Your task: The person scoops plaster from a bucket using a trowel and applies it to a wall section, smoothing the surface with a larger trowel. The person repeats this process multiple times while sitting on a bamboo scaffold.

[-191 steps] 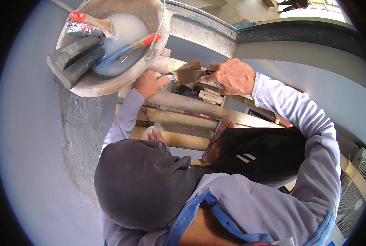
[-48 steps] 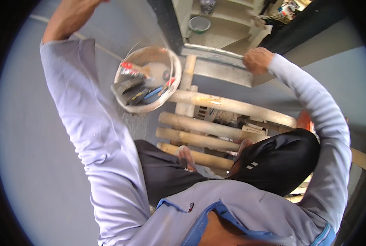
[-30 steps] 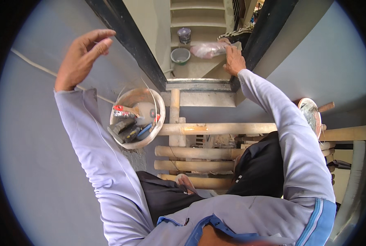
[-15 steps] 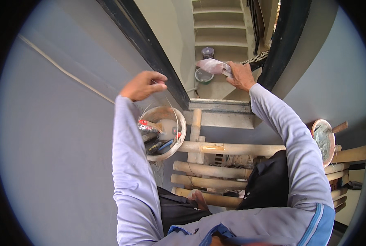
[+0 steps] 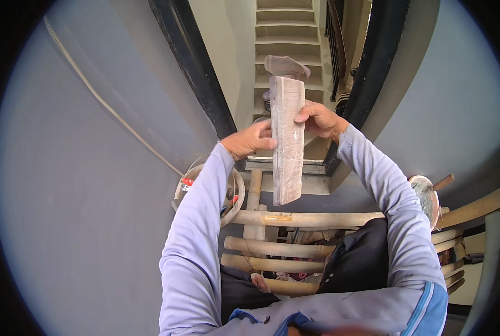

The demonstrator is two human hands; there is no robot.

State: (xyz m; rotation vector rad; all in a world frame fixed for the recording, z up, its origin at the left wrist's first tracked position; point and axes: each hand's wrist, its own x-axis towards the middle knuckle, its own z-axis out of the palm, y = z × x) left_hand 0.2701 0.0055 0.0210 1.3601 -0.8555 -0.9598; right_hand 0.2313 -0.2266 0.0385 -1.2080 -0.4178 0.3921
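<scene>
A long, flat wooden block (image 5: 288, 145), pale and dusty, is held up lengthwise in front of me. My right hand (image 5: 321, 120) grips its right edge, thumb on the near face and the other fingers mostly hidden behind. My left hand (image 5: 251, 140) is at the left edge; its thumb meets the wood, and its fingertips pass behind, partly out of sight. A curled, pinkish-white sheet (image 5: 286, 65), which looks like sandpaper, sticks out beyond the block's far end.
At left, behind my forearm, stands a bucket (image 5: 239, 190) with tools. Another round container (image 5: 426, 196) with a stick sits at right. Bamboo poles (image 5: 311, 219) lie below me with gaps between. A dark door frame (image 5: 191, 61) opens onto stairs (image 5: 286, 32); a grey wall (image 5: 82, 196) runs along the left.
My right hand has moved nearer and turned the block so its broad face shows. My left hand has moved right and away from the bucket to the block's left edge.
</scene>
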